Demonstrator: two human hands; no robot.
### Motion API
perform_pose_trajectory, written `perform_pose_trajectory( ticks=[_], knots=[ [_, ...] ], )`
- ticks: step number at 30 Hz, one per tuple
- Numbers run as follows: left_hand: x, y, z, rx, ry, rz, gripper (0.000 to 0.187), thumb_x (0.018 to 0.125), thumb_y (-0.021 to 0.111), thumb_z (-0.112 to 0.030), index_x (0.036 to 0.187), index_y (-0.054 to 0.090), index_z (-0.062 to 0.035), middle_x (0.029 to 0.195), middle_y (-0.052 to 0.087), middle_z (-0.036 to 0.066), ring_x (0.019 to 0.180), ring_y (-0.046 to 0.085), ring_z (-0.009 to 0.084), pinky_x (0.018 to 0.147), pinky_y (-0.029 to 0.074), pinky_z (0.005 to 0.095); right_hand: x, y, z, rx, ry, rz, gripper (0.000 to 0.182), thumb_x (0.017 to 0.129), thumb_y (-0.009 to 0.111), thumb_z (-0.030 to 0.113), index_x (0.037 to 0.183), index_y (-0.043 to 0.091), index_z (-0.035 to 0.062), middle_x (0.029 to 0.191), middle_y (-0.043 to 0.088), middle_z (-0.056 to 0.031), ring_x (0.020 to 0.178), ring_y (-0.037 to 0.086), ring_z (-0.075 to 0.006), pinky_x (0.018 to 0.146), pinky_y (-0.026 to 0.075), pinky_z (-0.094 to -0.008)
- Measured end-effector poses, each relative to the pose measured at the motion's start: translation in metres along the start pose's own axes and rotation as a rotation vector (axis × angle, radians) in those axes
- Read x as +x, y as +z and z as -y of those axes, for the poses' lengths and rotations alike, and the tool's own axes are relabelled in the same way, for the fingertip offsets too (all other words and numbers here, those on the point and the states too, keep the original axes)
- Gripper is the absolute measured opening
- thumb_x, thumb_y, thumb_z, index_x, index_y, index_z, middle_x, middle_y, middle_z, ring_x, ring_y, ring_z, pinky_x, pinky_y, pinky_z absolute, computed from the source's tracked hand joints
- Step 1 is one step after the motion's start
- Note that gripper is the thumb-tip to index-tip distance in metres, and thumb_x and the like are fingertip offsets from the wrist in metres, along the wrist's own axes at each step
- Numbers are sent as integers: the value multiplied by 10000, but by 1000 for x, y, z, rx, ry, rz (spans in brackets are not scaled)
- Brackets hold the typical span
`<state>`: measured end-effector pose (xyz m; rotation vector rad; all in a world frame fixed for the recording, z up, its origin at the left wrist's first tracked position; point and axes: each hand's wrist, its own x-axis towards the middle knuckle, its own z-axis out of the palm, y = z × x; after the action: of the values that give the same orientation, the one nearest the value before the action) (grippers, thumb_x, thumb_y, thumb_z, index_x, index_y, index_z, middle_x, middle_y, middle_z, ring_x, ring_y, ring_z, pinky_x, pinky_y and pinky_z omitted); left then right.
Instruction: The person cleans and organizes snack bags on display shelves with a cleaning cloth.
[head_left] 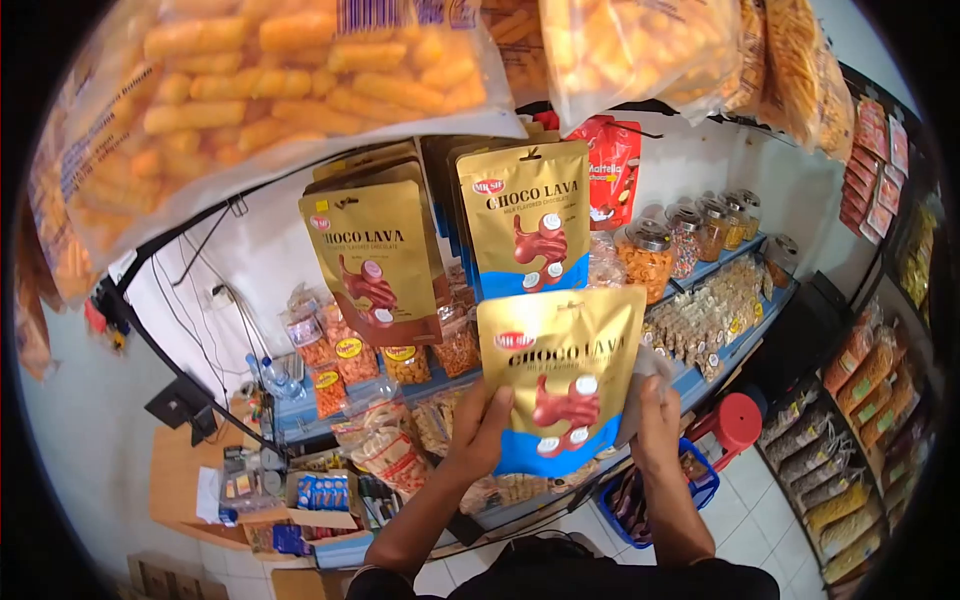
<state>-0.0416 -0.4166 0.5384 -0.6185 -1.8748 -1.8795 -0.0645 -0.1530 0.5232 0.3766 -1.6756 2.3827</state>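
A gold and blue Choco Lava chocolate pouch point(560, 385) is held upright in front of me, its printed front facing me. My left hand point(483, 428) is closed on its lower left edge, thumb on the front. At the pouch's right side, my right hand point(656, 425) is closed around a greyish cloth point(627, 425), partly hidden behind the pouch. Just beyond hang a matching gold and blue pouch point(527, 215) and a gold and brown pouch point(372, 260), each at the front of a row.
Large snack bags point(300, 80) hang overhead. A red pouch point(613, 170) hangs behind. Lidded jars point(645, 260) and bagged snacks point(345, 350) line the blue shelf point(690, 385). Below right stand a blue basket point(610, 505) and a red stool point(735, 425). A snack rack point(840, 450) is at right.
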Motion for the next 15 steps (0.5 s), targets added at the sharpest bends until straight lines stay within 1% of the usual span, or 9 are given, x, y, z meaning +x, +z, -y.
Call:
perform_pose_trajectory(
  ticks=[2,3,5,6,8,11,13,15],
  knots=[
    [26,-1,-9,74,76,-39,376,1133,475,-112,1475,541,27,1262,690,99,1129,640,139,938,506,290,19,19,8,-147,-159,-31,456,1064,707,313,1363,619,-20,1303,705,-97,1151,689,-193,982,561,-338],
    [43,6,-18,7,188,-101,387,1122,488,-84,1488,527,37,1293,682,111,1183,630,159,985,498,314,30,29,13,-225,-237,-46,459,1048,736,294,1364,620,-18,1304,705,-95,1159,688,-194,992,559,-338],
    [78,24,-39,-138,414,-235,422,1100,516,-29,1513,498,55,1356,664,134,1292,612,197,1079,482,362,59,49,30,-179,-266,-96,463,996,799,218,1355,642,-30,1255,735,-102,1111,701,-172,969,566,-326],
    [94,27,-41,-122,481,-292,428,1087,530,-12,1509,507,54,1362,664,145,1294,617,209,1077,488,371,76,57,39,-157,-280,-117,472,970,831,180,1350,654,-35,1230,750,-105,1088,708,-160,957,569,-320],
    [123,30,-40,-88,606,-414,444,1060,559,22,1502,526,51,1372,663,165,1299,628,232,1073,500,388,110,68,54,-121,-306,-94,463,966,832,162,1344,655,-37,1230,751,-116,1089,711,-165,955,574,-322],
    [150,8,-53,546,613,-333,461,1014,581,51,1475,576,30,1378,667,204,1289,654,301,1064,516,412,158,73,53,-73,-322,-39,444,971,822,143,1341,654,-37,1229,754,-126,1089,718,-171,943,584,-324],
    [164,11,-48,563,609,-393,476,983,595,63,1456,608,11,1371,670,224,1269,666,343,1055,524,431,175,76,52,-19,-290,0,404,984,807,127,1329,672,-34,1215,764,-126,1062,732,-170,920,594,-319],
    [174,13,-42,584,612,-440,490,963,600,71,1447,625,-2,1362,673,238,1248,676,373,1047,529,445,185,75,46,-15,-257,35,412,984,820,168,1325,684,-20,1218,768,-108,1055,734,-163,916,593,-316]
  ],
)
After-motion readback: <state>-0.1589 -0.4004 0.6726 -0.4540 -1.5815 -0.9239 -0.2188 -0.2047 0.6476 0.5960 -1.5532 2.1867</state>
